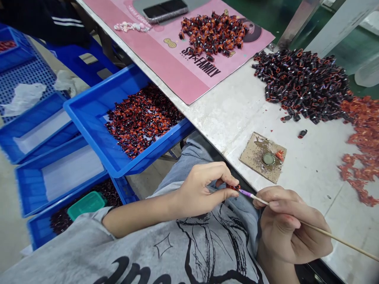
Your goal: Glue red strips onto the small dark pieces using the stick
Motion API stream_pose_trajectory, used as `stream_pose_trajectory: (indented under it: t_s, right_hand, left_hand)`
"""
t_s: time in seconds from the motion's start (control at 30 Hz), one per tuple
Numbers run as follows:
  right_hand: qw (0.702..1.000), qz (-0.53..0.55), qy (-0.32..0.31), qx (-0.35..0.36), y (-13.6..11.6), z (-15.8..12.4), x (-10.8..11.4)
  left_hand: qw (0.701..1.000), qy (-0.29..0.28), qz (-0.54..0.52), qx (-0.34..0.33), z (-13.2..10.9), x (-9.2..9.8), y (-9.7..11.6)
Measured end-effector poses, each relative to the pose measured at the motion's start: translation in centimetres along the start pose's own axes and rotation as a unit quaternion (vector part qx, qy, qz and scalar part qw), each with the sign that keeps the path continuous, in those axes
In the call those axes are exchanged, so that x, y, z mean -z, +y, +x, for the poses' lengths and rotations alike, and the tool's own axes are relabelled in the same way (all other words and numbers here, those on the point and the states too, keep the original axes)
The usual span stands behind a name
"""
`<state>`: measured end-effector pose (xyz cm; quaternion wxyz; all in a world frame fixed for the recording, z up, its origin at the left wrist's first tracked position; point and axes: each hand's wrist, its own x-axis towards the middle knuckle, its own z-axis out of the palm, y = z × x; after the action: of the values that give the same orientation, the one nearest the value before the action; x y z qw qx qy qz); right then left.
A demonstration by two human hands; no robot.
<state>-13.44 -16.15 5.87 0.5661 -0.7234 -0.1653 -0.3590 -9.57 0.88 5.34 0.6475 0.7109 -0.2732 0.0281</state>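
Between the thumb and fingertips of my left hand point(204, 189) is a small black-and-orange piece point(233, 187), mostly covered by the fingers. My right hand point(291, 223) pinches a thin wooden stick point(340, 237) whose purple tip points at that piece; whether they touch I cannot tell. Both hands are above my lap, by the table's edge. Close by on the table lies a stained cardboard square point(251, 157) with a bottle cap point(269, 159) and a small orange piece point(280, 154) on it. A single black piece point(302, 134) lies beyond the cardboard.
A heap of black pieces point(304, 85) and orange pieces point(365, 126) cover the table's right side. Assembled-looking pieces point(213, 33) pile on a pink mat point(195, 85) near a phone point(165, 10). A blue tray point(85, 106) of similar pieces juts out left; more blue trays point(59, 173) stand lower.
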Motion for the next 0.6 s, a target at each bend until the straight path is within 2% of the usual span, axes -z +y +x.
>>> stream_pose_trajectory:
  t_s: [0.17, 0.3, 0.43, 0.5, 0.6]
  right_hand:
    - [1.0, 0.004, 0.017, 0.004, 0.3, 0.0, -0.2]
    - [0.996, -0.01, 0.091, 0.016, 0.1, 0.0, 0.1]
    - [0.983, -0.052, 0.171, -0.049, -0.8, -0.1, 0.8]
    - [0.986, -0.046, 0.152, -0.054, -1.2, 0.1, 0.9]
    - [0.997, 0.009, 0.014, -0.069, -1.4, 1.0, 0.6]
  left_hand:
    - [1.0, -0.004, 0.001, 0.004, -0.1, 0.0, 0.0]
    - [1.0, 0.015, -0.002, -0.014, 0.2, 0.2, 0.3]
    - [0.997, 0.063, 0.012, -0.051, 0.7, 1.0, 1.0]
    - [0.992, 0.087, 0.034, -0.081, 1.0, 1.3, 1.4]
    - [0.981, 0.127, 0.058, -0.132, 1.3, 1.3, 1.8]
